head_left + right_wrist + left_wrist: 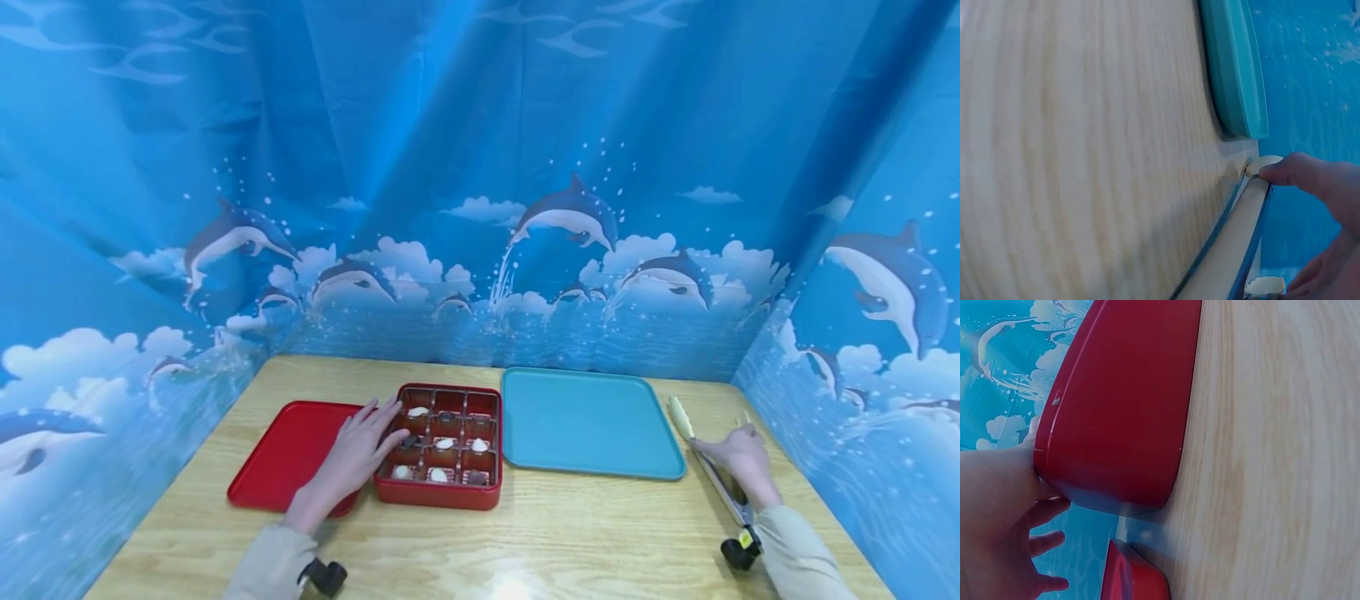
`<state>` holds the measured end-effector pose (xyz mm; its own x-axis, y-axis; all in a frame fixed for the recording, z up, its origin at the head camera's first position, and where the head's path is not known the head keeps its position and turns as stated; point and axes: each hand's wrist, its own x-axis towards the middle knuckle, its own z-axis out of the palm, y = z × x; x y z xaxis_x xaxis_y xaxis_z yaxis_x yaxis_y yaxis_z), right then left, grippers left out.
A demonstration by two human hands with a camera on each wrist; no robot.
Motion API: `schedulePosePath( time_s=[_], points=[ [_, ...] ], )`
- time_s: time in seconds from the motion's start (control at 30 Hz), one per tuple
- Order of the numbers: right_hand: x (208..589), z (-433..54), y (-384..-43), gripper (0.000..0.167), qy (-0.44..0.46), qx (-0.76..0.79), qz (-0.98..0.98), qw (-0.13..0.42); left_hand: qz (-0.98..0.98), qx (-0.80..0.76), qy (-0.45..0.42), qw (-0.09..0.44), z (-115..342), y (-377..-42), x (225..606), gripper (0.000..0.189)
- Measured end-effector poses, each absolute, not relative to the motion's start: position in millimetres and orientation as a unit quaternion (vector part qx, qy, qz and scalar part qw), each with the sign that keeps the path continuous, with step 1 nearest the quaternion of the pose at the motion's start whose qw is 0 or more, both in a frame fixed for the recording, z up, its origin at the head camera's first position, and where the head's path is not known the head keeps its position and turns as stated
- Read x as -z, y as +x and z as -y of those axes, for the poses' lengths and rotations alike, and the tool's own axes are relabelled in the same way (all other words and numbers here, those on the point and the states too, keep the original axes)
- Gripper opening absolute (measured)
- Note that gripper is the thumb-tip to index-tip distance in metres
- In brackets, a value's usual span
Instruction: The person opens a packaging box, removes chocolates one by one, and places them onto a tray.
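Tabletop (585, 533) — left hand (358, 446) touching box (438, 494), right hand (738, 458) gripping tongs (720, 486)

Free table (570, 525) fronts the obstructing red box (438, 495).

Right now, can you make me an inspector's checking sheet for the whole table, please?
Surface: pale wooden table.
Job's things: red box with white and dark pieces; tongs; red tray, left; blue tray, between box and tongs.
Clutter: nothing seen.
Hands: left hand at the box's left rim, fingers spread; right hand gripping the tongs.
Cables: nothing seen.
Surroundings: blue dolphin curtain.
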<state>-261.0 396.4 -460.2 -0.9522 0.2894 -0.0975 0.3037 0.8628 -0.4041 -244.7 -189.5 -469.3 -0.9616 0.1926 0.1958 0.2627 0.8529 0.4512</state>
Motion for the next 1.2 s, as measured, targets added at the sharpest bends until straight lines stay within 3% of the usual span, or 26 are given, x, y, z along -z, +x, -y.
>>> schedulePosePath(
  time_s=[0.27, 0.43, 0.73, 0.9, 1.2],
  points=[
    [470, -400, -258, 0.138, 0.154, 0.234, -0.960, 0.013, 0.961, 0.238, -0.118, 0.077, 191, -244, 469, 0.067],
    [467, -405, -256, 0.113, 0.148, 0.235, -0.960, -0.026, 0.961, 0.240, -0.117, 0.073, 188, -244, 469, 0.067],
    [452, -395, -260, 0.099, 0.090, 0.246, -0.957, -0.127, 0.960, 0.245, -0.112, 0.070, 188, -245, 471, 0.068],
    [446, -372, -260, 0.079, 0.038, 0.231, -0.952, -0.194, 0.961, 0.244, -0.112, 0.071, 188, -246, 471, 0.068],
    [431, -324, -262, 0.082, 0.010, 0.225, -0.955, -0.192, 0.960, 0.242, -0.117, 0.073, 187, -245, 469, 0.067]
  ],
)
